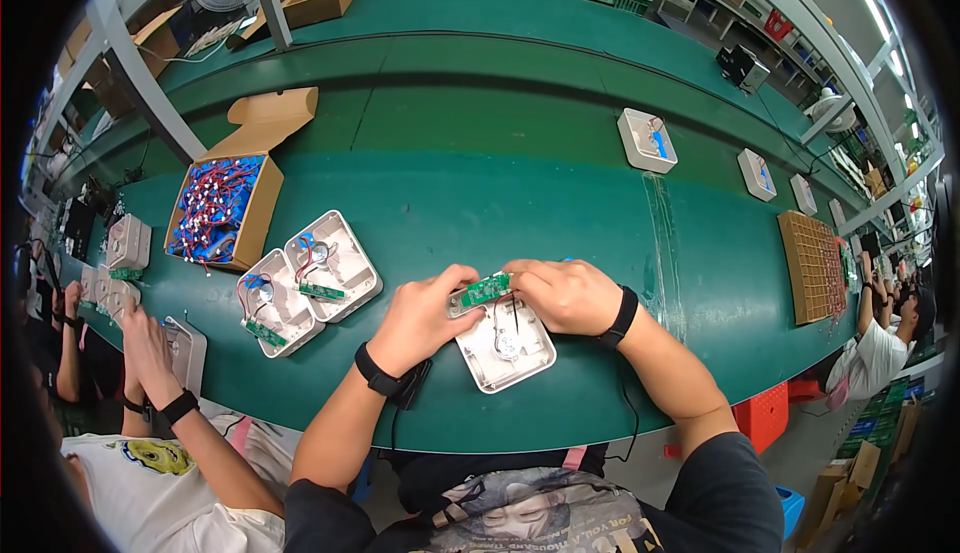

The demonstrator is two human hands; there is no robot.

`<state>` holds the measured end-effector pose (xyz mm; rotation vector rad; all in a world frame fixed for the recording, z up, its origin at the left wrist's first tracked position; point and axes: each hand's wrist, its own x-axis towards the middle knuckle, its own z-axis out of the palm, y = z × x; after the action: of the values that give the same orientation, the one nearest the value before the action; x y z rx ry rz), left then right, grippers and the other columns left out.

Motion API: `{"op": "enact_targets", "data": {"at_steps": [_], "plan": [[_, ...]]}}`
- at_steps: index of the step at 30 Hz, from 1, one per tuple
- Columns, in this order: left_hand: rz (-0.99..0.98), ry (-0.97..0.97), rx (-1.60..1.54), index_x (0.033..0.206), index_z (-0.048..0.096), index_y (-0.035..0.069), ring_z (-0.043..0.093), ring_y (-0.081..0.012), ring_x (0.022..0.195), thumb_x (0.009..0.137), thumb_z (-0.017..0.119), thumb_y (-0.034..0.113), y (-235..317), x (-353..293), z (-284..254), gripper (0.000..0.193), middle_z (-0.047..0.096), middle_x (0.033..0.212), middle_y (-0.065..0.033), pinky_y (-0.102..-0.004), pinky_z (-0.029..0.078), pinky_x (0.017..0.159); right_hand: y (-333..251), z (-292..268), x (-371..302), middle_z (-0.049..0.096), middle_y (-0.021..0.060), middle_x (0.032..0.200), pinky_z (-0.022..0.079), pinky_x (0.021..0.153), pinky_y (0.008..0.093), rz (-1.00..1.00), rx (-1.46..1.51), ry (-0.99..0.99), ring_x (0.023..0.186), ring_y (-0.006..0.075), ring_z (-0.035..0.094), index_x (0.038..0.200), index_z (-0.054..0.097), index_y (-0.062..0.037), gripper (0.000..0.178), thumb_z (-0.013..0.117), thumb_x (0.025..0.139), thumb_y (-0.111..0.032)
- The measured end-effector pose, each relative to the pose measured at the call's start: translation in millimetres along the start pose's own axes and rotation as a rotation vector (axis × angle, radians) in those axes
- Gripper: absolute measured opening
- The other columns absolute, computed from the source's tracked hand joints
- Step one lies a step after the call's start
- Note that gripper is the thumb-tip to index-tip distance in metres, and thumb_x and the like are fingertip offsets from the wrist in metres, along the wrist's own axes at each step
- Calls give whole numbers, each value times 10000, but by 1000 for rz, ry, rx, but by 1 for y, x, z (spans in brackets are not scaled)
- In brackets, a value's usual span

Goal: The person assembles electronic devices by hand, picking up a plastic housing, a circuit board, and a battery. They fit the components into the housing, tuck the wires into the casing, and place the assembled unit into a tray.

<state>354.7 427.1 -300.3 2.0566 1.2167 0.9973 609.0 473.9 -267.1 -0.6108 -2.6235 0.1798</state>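
Observation:
A white plastic housing (483, 361) lies on the green table in front of me, its inside facing up. A round part with thin wires (507, 345) sits within it. Over the housing's far edge is a green circuit board (486, 291). My left hand (420, 315) pinches the board's left end, with the thumb by the housing rim. My right hand (568, 295) has its fingers closed at the board's right end, and its fingertips are partly hidden. A bit of something blue (567, 260) shows just behind the right hand.
Two open housings (340, 243) with boards and wires lie to the left. Beyond them stands a cardboard box (258, 215) of blue wired parts. More housings (648, 141) sit far right, near a gridded tray (808, 268). A co-worker's hands (148, 343) work at left.

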Motion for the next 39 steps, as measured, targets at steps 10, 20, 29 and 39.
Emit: {"op": "enact_targets", "data": {"at_steps": [10,20,29,39], "plan": [[-4,-28,64,1146,652,67,762,-312,862,827,873,167,6,-3,-1,400,769,986,-127,-373,606,734,-6,4,4,693,147,1245,619,789,419,29,94,25,1015,314,730,980,632,1,135,704,917,-95],[157,-88,68,1042,700,75,751,-320,821,853,853,207,2,-5,4,277,775,1037,-111,-391,620,701,-16,0,-5,692,118,1158,600,818,403,115,60,-164,982,298,712,992,678,-12,131,728,917,-106],[189,-74,79,993,748,58,758,-304,814,850,853,198,6,-5,3,226,782,1050,-111,-373,627,705,-22,-5,-5,680,115,1133,586,829,404,173,29,-220,980,302,698,987,662,-9,132,723,889,-72],[217,-82,143,948,782,36,770,-297,828,817,856,152,2,-6,4,190,791,1069,-127,-371,631,727,-29,-2,-4,664,125,1128,577,860,414,187,19,-228,989,313,682,982,656,-7,134,696,864,-56]]}}
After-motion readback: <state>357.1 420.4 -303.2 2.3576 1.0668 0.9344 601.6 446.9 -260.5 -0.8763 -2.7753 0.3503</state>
